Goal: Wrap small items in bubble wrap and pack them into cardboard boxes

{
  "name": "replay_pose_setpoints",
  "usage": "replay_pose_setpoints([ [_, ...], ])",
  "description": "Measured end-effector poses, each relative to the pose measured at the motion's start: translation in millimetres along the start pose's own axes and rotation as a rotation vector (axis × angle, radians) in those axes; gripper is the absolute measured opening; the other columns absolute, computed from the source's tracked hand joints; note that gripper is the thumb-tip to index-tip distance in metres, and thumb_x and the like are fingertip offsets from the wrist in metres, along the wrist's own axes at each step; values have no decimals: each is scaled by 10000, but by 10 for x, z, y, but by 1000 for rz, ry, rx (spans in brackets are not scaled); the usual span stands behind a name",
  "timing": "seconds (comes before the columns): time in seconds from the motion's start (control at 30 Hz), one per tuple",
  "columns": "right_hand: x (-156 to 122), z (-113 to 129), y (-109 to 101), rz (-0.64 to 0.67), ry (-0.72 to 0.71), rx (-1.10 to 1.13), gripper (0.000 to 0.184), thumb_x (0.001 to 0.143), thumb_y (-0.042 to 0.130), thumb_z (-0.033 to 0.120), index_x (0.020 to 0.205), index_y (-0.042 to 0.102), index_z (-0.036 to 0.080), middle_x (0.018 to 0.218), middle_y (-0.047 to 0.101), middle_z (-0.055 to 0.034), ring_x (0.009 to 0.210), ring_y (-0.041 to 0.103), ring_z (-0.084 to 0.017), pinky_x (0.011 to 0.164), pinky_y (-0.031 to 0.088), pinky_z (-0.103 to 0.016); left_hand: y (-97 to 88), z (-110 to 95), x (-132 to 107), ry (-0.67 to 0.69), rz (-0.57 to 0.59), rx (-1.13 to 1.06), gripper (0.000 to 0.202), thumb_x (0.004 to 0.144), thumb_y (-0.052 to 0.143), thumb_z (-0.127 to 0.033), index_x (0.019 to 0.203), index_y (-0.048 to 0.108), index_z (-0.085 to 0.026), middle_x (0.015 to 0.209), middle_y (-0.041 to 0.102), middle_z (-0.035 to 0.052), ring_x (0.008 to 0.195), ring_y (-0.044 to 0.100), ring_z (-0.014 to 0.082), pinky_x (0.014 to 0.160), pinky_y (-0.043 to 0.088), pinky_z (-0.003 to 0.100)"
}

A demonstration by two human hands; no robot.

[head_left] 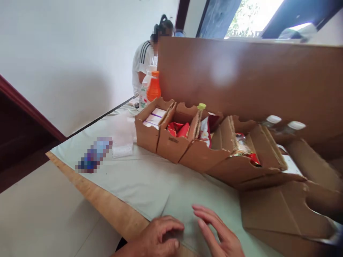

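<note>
Left hand (160,237) loosely curled, holding nothing, fingertips on cloth (150,182) well in front of cardboard trays (171,146); right hand (217,232) open beside it. Best: press flat, no tugging cloth.

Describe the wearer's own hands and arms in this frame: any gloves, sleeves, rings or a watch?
Both are bare. The left hand and the right hand wear no gloves, and no ring shows on any visible finger. The nails look short and unpainted. Only a little of the left wrist is in frame, with no sleeve, watch or band on it; the right wrist is cut off by the picture's edge.
</note>
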State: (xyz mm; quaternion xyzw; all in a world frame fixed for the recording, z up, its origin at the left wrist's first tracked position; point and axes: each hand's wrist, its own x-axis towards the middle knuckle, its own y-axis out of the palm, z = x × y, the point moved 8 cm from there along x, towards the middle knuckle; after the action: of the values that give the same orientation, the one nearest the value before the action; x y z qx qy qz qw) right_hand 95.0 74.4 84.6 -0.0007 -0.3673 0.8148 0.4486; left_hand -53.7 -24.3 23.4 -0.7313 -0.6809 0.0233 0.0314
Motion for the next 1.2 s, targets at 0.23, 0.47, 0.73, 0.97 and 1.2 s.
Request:
replay_pose_setpoints([
  [0.23,2260,1856,1489,243,-631,-386,324,941,546,80,1239,645,159,1255,710,-148,1274,570,-319,1009,523,-489,-278,125,-136,123,-89,-187,406,869,628,-424,1162,756,-173,1047,731,141,951,683,245,851,524,333],
  [0.47,3395,2299,2694,388,-552,-764,299,917,491,-25,1125,680,74,1090,744,-204,1140,603,-347,961,435,-511,-231,308,-80,58,-117,-472,506,837,691,-599,1105,775,-177,1029,723,143,960,678,244,876,522,371],
  [0.73,1517,2008,1280,160,-824,-378,245,983,511,114,1033,703,258,1144,754,-54,1132,644,-249,960,461,-442,-638,447,-454,-62,-345,-1431,905,722,547,-907,1270,705,-203,1356,671,188,1288,611,363,1115,410,553],
  [0.97,24,1268,1008,372,-536,-258,230,974,590,156,1173,660,246,1265,742,-103,1247,644,-252,947,583,-404,-999,351,-825,-363,-611,-1266,573,778,762,-606,1149,722,-171,1180,756,134,1240,644,365,1064,497,528],
  [1.2,-509,1020,707,245,-347,-204,341,926,558,39,1170,671,247,1271,739,-102,1257,648,-251,953,614,-420,-842,414,-847,-457,-761,-1027,524,695,875,-278,1177,698,-173,1044,784,59,1027,734,256,935,582,387],
])
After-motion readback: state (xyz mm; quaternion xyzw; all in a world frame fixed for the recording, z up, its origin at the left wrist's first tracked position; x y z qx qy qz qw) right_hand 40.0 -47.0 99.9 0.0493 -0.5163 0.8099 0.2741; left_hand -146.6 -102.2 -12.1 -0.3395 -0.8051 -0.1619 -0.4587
